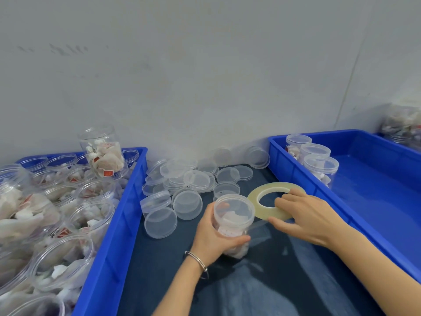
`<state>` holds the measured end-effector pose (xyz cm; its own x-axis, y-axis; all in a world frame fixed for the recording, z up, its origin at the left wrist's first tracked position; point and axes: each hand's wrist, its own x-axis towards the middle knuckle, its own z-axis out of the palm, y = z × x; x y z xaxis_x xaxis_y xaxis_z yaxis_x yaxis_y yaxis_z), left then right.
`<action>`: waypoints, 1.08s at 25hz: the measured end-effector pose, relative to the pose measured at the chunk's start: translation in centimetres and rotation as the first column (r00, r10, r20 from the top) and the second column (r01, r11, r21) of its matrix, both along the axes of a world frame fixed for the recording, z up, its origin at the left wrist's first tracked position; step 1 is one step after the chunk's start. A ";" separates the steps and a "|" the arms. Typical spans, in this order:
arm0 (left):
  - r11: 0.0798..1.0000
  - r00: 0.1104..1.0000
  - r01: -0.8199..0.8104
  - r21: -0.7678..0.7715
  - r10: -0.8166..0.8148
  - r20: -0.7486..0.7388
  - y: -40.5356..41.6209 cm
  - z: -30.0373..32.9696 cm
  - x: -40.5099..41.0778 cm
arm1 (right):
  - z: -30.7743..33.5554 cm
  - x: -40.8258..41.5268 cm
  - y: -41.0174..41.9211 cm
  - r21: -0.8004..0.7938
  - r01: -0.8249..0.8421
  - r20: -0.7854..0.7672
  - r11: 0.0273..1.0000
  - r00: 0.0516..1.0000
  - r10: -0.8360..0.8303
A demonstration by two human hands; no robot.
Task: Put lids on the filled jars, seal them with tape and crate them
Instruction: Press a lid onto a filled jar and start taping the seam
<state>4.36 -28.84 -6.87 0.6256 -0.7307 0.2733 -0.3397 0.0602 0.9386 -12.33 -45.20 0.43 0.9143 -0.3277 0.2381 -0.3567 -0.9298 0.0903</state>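
Observation:
My left hand grips a clear jar filled with white sachets, a clear lid on top, held over the dark cloth. My right hand holds a wide yellowish tape roll, fingers through its hole and thumb under its rim. A strip of clear tape runs from the roll to the jar's side just below the lid. A loose heap of clear lids lies behind the jar.
A blue crate on the left is packed with several open filled jars, one jar stacked on top. A blue crate on the right holds three lidded jars in its far-left corner. More jars stand at the far right.

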 end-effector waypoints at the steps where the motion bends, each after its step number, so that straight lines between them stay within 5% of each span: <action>1: 0.999 0.999 0.039 0.007 -0.039 0.000 0.2 0.1 0.6 | 0.1 0.2 -0.1 0.008 -0.027 0.011 1.000 1.000 0.026; 13: 0.911 0.938 0.348 0.221 -0.338 -0.083 1.8 1.7 4.0 | -1.6 3.2 0.7 0.174 0.079 0.069 0.982 0.993 -0.093; 19: 0.927 0.946 0.318 0.199 -0.294 -0.138 2.7 2.2 3.7 | -2.1 4.2 2.1 0.166 0.156 0.018 0.974 0.987 -0.161; 27: 0.994 0.987 0.040 0.103 -0.055 0.148 2.1 2.3 -1.1 | -2.4 4.1 2.8 0.163 0.219 0.021 0.962 0.974 -0.225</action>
<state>3.27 -26.72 -4.60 0.5467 -0.7870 0.2860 -0.4762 -0.0112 0.8793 -8.25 -42.37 -1.95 0.8054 -0.5577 0.2008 -0.5560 -0.8282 -0.0702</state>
